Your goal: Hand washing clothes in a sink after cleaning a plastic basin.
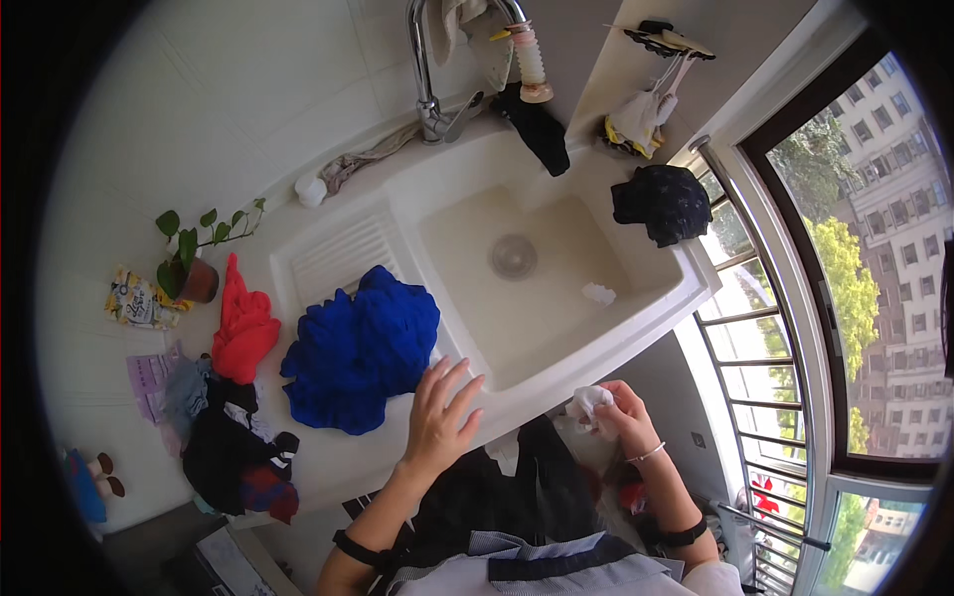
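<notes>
A small crumpled white cloth or tissue (pixel 590 401) is pinched in the fingers of my right hand (pixel 624 421), just in front of the laundry sink's front edge. My left hand (pixel 440 417) hovers at that edge with its fingers spread, holding nothing. Close beside it lies a bunched blue garment (pixel 361 346), partly over the ribbed washboard (pixel 346 257). The white sink basin (pixel 477 313) holds cloudy water or a thin film; I cannot tell how deep. A small white scrap (pixel 598 293) lies near the basin's right side, and the drain (pixel 513 257) shows in the middle.
A red cloth (pixel 242 328) and a dark pile of clothes (pixel 227 447) lie left, near a potted plant (pixel 197 277). The faucet (pixel 440 115) rises at the back. Dark garments (pixel 662 203) rest on the right rim, beside a barred window (pixel 753 357).
</notes>
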The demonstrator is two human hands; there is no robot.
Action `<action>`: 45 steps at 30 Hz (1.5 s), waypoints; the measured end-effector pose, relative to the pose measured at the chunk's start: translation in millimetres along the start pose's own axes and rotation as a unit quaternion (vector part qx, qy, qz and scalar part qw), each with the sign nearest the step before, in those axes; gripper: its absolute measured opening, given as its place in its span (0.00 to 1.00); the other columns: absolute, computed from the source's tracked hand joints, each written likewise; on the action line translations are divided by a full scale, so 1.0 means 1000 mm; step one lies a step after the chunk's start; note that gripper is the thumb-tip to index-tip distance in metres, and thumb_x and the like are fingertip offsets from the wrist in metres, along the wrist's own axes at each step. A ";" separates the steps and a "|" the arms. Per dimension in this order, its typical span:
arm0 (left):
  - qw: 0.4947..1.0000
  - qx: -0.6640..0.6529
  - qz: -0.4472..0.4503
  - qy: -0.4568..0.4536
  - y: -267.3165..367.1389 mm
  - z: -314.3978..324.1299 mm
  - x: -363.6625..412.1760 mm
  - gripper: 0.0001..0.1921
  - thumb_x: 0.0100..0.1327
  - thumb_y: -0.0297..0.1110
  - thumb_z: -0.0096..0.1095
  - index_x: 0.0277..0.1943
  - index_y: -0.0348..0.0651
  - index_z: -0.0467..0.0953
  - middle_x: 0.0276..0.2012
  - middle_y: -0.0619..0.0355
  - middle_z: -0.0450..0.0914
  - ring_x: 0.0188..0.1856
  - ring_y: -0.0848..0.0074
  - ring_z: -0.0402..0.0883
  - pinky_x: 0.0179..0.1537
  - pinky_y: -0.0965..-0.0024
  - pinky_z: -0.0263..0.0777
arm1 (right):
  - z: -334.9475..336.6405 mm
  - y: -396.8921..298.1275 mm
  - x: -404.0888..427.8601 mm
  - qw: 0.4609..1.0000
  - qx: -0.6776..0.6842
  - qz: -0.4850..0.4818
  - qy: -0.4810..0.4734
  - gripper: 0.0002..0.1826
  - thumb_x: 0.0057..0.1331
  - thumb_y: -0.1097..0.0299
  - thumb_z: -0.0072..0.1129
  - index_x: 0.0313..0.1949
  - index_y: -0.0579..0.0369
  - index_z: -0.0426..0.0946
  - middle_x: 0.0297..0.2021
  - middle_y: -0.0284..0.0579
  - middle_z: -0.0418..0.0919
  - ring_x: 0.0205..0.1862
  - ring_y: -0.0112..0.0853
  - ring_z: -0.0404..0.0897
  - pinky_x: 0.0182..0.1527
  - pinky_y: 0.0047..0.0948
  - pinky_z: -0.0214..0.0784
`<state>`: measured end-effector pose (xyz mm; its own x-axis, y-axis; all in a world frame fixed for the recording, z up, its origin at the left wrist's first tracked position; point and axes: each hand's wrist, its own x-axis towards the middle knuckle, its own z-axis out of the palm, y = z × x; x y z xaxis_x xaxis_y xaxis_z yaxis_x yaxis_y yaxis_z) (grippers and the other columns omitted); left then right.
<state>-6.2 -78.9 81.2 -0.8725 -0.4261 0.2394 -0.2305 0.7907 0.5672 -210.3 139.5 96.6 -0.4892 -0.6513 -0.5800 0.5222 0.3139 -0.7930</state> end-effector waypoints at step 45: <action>0.893 0.082 -0.403 0.181 -0.111 -0.058 -0.044 0.49 0.42 0.52 0.73 0.64 0.41 0.54 0.66 0.41 0.50 0.66 0.50 0.54 0.62 0.44 0.48 | 0.091 -0.090 0.136 0.772 -0.478 -0.340 -0.247 0.27 0.60 0.51 0.58 0.53 0.54 0.70 0.46 0.53 0.74 0.40 0.43 0.79 0.43 0.36 0.72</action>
<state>82.9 -173.3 53.4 -0.2051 -0.9769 0.0604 -0.8071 0.2037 0.5542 -260.4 -39.9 106.6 0.0252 -0.9996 -0.0141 -0.6065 -0.0041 -0.7951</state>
